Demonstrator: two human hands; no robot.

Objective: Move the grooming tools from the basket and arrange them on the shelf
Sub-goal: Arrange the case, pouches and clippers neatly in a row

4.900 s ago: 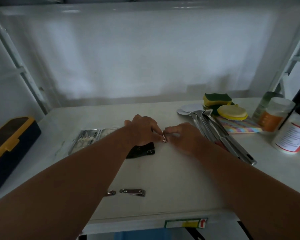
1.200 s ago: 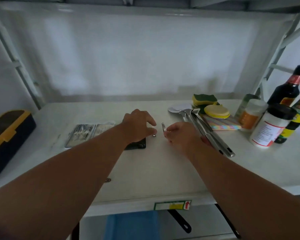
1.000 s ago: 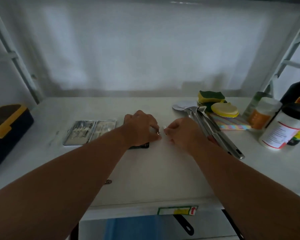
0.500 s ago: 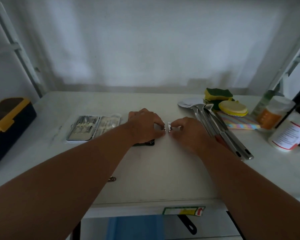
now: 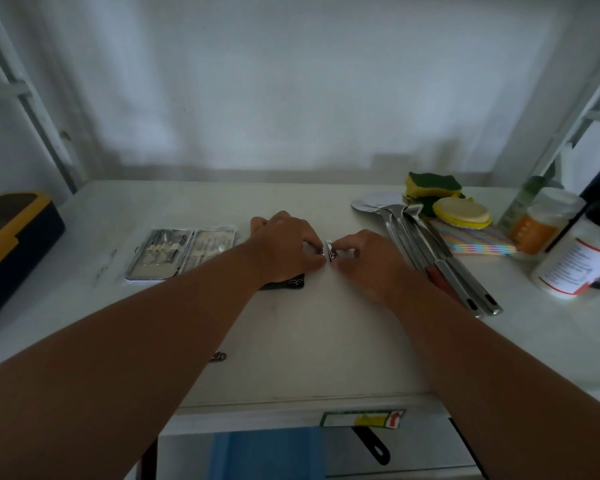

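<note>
left hand (image 5: 284,244) + right hand (image 5: 368,261) pinch | small shiny metal clipper (image 5: 330,250) | white shelf (image 5: 312,327)

Home utility shelf: white metal rack (image 5: 326,344), sponges (image 5: 430,188), serving spoons (image 5: 430,251), condiment jars (image 5: 575,258).

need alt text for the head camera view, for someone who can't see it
Two bare hands meet at the middle of a white shelf, the left hand and right hand both pinching a small metal nail clipper. An open manicure kit lies to the left, long steel utensils and sponges to the right.
</note>
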